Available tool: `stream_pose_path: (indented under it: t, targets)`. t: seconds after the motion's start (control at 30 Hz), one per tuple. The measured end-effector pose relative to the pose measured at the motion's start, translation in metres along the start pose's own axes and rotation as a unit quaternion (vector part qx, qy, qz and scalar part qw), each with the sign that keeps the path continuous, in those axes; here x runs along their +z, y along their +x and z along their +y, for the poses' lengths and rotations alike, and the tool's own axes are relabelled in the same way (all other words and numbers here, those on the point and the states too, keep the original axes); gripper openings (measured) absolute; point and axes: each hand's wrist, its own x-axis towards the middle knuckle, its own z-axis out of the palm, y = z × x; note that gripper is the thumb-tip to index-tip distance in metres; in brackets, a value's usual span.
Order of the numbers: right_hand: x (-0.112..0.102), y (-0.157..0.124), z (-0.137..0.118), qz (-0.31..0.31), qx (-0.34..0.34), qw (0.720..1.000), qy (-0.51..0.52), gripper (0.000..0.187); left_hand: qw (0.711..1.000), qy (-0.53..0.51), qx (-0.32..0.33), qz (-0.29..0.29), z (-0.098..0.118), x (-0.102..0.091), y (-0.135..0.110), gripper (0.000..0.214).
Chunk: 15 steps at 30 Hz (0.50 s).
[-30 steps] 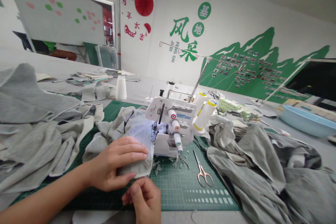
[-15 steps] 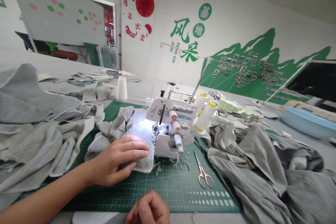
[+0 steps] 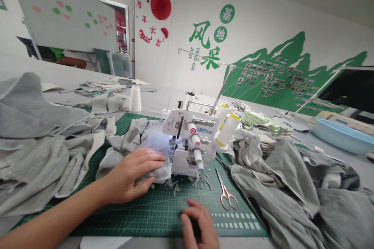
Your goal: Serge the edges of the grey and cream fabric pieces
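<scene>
The left hand (image 3: pixel 133 175) is lying flat, its fingers straight and close together, pressing on the grey fabric (image 3: pixel 154 141), which is sitting against the needle side of the serger (image 3: pixel 191 141) at that hand's two o'clock. The right hand (image 3: pixel 201 221) is curling half-open over the cutting mat (image 3: pixel 146 216), thumb and forefinger parting; scissors (image 3: pixel 224 190) are resting at its two o'clock.

Clock centred on your one sewing machine (image 3: pixel 187 140): you've four dials (image 3: pixel 195 140) on its front. Two hands, left hand (image 3: pixel 133 175) at 8, right hand (image 3: pixel 201 223) at 6. One scissors (image 3: pixel 224 190), 5. Two yellow-rimmed cones (image 3: pixel 229 130), 2. One plain white cone (image 3: pixel 135 99), 10. One blue basin (image 3: pixel 340 135), 3.
</scene>
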Motion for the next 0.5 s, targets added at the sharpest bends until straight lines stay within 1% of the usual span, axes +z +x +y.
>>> stream_pose_path:
  t: [0.03,0.07,0.13,0.17,0.2,0.23,0.3,0.37,0.5]
  targets:
    - [-0.015,0.008,0.013,0.025,-0.02,0.997,-0.064,0.036,1.0,0.005,0.001,0.0,0.0,0.001,0.0,0.043]
    - [-0.032,0.016,0.027,0.041,-0.04,0.99,-0.13,0.043,1.0,0.009,0.002,0.0,0.0,0.001,0.0,0.043]
    - [-0.066,0.031,0.056,0.044,-0.07,0.963,-0.257,0.059,1.0,0.012,0.004,-0.002,0.0,0.0,0.001,0.043]
    - [-0.08,0.037,0.069,0.034,-0.077,0.946,-0.312,0.064,1.0,0.01,0.003,-0.004,0.0,-0.001,0.002,0.043]
    - [-0.093,0.041,0.08,0.011,-0.087,0.931,-0.355,0.065,1.0,0.005,0.001,-0.006,0.0,-0.002,0.003,0.043]
    - [-0.104,0.044,0.089,-0.026,-0.102,0.918,-0.381,0.064,1.0,-0.002,-0.002,-0.008,-0.001,-0.004,0.004,0.042]
    - [-0.117,0.046,0.099,-0.074,-0.119,0.898,-0.418,0.057,1.0,-0.024,-0.014,-0.013,-0.002,-0.007,0.006,0.037]
    - [-0.122,0.047,0.099,-0.096,-0.131,0.886,-0.434,0.048,0.998,-0.055,-0.029,-0.013,-0.006,-0.011,0.007,0.035]
    - [-0.118,0.053,0.083,-0.141,-0.151,0.869,-0.449,0.041,0.993,-0.1,-0.052,-0.022,-0.016,-0.016,0.01,0.038]
